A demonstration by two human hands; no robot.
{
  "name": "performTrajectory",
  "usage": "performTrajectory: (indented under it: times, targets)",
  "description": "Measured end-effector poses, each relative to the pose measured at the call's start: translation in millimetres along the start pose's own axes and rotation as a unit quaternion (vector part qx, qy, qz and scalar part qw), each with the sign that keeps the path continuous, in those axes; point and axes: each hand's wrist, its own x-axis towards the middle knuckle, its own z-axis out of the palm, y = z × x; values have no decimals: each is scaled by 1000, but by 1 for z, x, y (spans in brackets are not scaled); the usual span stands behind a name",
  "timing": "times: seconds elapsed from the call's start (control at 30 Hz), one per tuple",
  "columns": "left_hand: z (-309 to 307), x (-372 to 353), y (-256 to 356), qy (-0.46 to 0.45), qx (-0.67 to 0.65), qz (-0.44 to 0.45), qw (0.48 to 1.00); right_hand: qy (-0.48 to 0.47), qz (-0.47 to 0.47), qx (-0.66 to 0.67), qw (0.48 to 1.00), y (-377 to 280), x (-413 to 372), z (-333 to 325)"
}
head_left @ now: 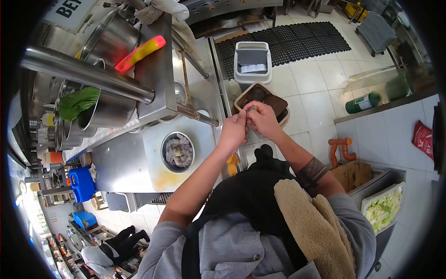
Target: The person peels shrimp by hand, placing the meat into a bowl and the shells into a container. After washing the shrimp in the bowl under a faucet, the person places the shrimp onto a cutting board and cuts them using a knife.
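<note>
My left hand (236, 130) and my right hand (263, 118) meet in front of me, fingers pinched together. Between the fingertips a small greyish shrimp (251, 109) partly shows; the fingers cover most of it. Both hands are above a brown bin (241, 99) that stands on the floor beside the counter. To the left, a round metal bowl (163, 158) holds several raw grey shrimp (179, 151). That bowl rests on a white cutting board (155, 135) with a yellowish stain near its front edge.
Beyond the brown bin stands a white-rimmed bin (253, 45), near a black rubber mat (297, 44). A steel shelf (155, 69) with pots overhangs the counter at left. At right, a tray of cut lettuce (383, 207) sits low. Another person (109, 253) is at lower left.
</note>
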Motion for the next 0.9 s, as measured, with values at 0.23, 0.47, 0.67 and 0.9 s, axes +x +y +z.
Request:
performTrajectory:
  times: [0.23, 0.47, 0.67, 0.9]
  targets:
    - [4, 3, -19, 96, 217, 193, 952, 22, -20, 27, 999, 6, 3, 8]
    - [-13, -3, -15, 139, 427, 306, 840, 19, 67, 76, 995, -4, 6, -3]
    - [-27, -1, -22, 163, 477, 327, 799, 21, 34, -32, 999, 11, 13, 2]
    - [-52, -5, -24, 98, 143, 177, 969, 200, -53, -322, 924, 45, 55, -60]
